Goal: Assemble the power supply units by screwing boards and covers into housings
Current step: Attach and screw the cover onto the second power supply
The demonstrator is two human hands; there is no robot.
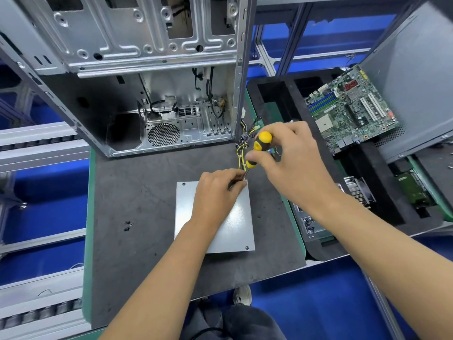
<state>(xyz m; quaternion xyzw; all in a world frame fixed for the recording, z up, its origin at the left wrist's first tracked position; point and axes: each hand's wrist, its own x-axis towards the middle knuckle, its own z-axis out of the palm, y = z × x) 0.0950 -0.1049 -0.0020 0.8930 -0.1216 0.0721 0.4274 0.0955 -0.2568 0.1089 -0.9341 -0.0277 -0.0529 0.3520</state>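
Cover screw going in at the far right corner

The power supply unit (232, 224), a stiff, probably weighty metal box best held by its edges, lies under the left hand (217, 190), whose fingertips pinch the shaft; the right hand (289, 158) curls round the screwdriver (258, 148). Beyond the fingers, the foam tray (367, 187) holds a motherboard (350, 109).
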